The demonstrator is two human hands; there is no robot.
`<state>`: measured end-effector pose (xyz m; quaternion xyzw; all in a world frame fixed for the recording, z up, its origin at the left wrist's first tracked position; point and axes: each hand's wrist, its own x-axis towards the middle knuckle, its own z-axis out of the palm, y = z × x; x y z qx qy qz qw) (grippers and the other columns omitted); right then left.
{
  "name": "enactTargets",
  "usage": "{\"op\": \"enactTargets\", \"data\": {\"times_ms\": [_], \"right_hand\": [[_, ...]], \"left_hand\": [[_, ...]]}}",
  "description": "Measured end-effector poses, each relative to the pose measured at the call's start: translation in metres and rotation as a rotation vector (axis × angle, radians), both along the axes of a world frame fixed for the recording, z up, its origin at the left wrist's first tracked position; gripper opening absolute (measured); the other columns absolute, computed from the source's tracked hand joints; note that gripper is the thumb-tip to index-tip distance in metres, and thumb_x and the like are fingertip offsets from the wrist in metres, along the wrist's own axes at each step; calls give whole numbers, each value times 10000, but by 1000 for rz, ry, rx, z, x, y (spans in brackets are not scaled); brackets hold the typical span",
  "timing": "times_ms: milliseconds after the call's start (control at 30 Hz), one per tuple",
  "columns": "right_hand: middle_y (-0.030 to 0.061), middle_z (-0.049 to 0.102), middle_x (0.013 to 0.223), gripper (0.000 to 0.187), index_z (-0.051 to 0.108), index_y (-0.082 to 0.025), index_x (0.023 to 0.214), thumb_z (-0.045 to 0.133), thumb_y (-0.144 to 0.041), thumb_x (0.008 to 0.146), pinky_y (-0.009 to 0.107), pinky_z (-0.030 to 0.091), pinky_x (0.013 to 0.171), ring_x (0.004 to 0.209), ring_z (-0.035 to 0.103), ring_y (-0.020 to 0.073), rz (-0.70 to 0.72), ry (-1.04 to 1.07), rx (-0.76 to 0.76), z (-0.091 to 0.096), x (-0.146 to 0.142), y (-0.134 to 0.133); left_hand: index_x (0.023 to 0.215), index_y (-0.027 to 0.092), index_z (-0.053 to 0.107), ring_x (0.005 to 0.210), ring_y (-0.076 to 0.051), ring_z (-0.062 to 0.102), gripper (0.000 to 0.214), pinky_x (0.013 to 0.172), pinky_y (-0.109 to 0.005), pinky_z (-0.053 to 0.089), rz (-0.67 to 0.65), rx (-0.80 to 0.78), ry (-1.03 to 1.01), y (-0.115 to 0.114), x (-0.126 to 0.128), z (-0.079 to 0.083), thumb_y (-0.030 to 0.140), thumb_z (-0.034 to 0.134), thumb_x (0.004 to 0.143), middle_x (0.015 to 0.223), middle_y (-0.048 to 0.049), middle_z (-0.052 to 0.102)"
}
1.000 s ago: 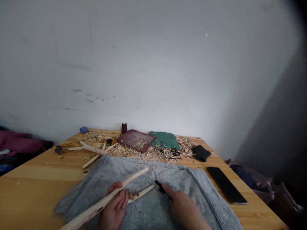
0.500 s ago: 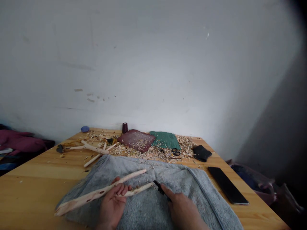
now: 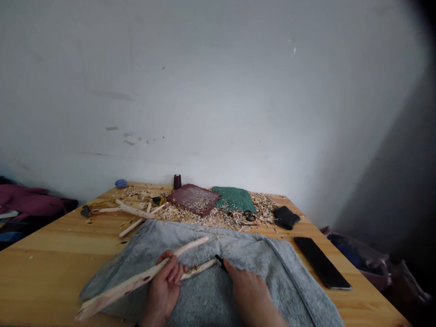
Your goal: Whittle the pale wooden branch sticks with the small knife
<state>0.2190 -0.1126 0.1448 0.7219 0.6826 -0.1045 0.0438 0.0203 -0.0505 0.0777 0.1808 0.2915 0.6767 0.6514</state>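
A forked, peeled branch (image 3: 127, 285) lies across the grey cloth (image 3: 279, 281), its thick end toward the lower left. My left hand (image 3: 162, 286) is closed around it near the fork, with the two prongs pointing right. In my right hand (image 3: 250, 290) is a dark knife (image 3: 220, 262), mostly covered by the fingers. My index finger stretches along its back. The blade meets the tip of the nearer prong, which carries brownish patches midway. The farther prong ends free above the cloth.
Wood shavings (image 3: 262, 204) cover the table's back around a maroon cloth (image 3: 194, 200), a green cloth (image 3: 234, 198) and scissors (image 3: 250, 217). A thread spool (image 3: 177, 181) stands by the wall. Another peeled branch (image 3: 131, 210) lies left; a phone (image 3: 322, 263) and black pouch (image 3: 286, 218) lie right.
The branch has tilted slightly, its thick end shifting down and left. My right hand and the knife have moved a little left, staying at the nearer prong's tip.
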Motion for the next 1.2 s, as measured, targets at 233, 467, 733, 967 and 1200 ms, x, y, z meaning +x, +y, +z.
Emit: {"op": "enactTargets", "data": {"times_ms": [233, 467, 733, 967, 1200], "right_hand": [[155, 760, 1048, 639, 458, -212, 1490, 355, 9, 899, 378, 582, 807, 963, 734, 274, 23, -74, 44, -4, -17, 8], [199, 737, 1053, 704, 393, -238, 1517, 287, 55, 886, 380, 596, 744, 912, 748, 250, -28, -176, 30, -14, -38, 9], [102, 764, 1082, 743, 421, -354, 1502, 361, 3, 854, 404, 560, 864, 1018, 720, 293, -31, 42, -14, -12, 4, 4], [86, 715, 1238, 722, 386, -434, 1497, 490, -96, 867, 398, 505, 953, 1130, 675, 285, -94, 195, -77, -30, 39, -6], [58, 704, 1270, 715, 425, -388, 1486, 523, -83, 848, 325, 459, 1004, 1183, 647, 252, -61, 346, -53, -33, 52, -4]], "left_hand": [[790, 227, 593, 407, -63, 336, 311, 619, -272, 457, -56, 186, 162, -10, 4, 4, 264, 854, 625, 400, 132, 346], [699, 229, 621, 533, -126, 438, 287, 527, -249, 349, 1, 330, 536, -40, 27, -2, 397, 851, 660, 577, 27, 508], [718, 225, 617, 530, -130, 472, 280, 542, -256, 377, -141, 376, 511, -28, 11, -21, 441, 796, 726, 575, 13, 580], [805, 219, 619, 399, -61, 343, 305, 594, -267, 448, -82, 180, 130, -12, -10, -9, 321, 863, 653, 396, 131, 357], [774, 209, 648, 371, -51, 336, 354, 551, -255, 464, 16, 55, 38, -13, -3, 15, 266, 904, 536, 361, 131, 371]]}}
